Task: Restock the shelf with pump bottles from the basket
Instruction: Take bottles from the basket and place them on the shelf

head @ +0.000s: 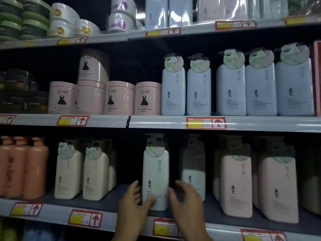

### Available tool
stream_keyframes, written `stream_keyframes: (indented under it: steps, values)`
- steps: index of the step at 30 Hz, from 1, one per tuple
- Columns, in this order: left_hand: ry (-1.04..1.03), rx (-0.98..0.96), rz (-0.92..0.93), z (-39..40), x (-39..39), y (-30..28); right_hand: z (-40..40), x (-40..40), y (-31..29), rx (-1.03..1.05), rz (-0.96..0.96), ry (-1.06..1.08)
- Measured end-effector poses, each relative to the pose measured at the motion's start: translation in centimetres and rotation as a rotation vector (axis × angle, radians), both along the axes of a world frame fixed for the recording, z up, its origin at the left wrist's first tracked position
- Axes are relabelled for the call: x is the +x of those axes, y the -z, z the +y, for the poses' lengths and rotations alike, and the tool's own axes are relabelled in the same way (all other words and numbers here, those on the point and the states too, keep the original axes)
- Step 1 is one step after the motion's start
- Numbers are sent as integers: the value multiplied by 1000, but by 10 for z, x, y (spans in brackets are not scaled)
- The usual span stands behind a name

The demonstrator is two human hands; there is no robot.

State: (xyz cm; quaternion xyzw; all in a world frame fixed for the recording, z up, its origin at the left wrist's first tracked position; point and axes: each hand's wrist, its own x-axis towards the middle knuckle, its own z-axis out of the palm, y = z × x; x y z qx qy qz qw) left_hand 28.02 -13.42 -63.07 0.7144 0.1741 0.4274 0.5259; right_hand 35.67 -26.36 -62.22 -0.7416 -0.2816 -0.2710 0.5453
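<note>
A white pump bottle [155,173] with a round paper tag on its neck stands upright on the lower shelf [107,203], near its front edge. My left hand [132,204] wraps its lower left side, thumb across the front. My right hand [186,200] sits at its lower right side, fingers curled beside it and blurred; whether they touch the bottle I cannot tell. Another white pump bottle [193,173] stands behind my right hand. No basket is in view.
Cream pump bottles [81,173] stand to the left and pink ones [257,185] to the right on the same shelf, with orange bottles [22,167] at far left. The shelf above holds pale blue pump bottles [231,89] and pink tubs [119,98].
</note>
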Motion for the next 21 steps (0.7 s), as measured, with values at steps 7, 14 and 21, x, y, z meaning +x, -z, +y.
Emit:
stream_keyframes:
  steps: [7, 14, 21]
  values:
    - [27, 64, -55, 5, 2, -4, -29, 41, -24, -40, 43, 211]
    - [69, 55, -57, 17, 8, -2, -30, 85, -26, 119, 477, -32]
    - [63, 80, -45, 25, 10, 1, -30, 92, -17, 204, 603, -208]
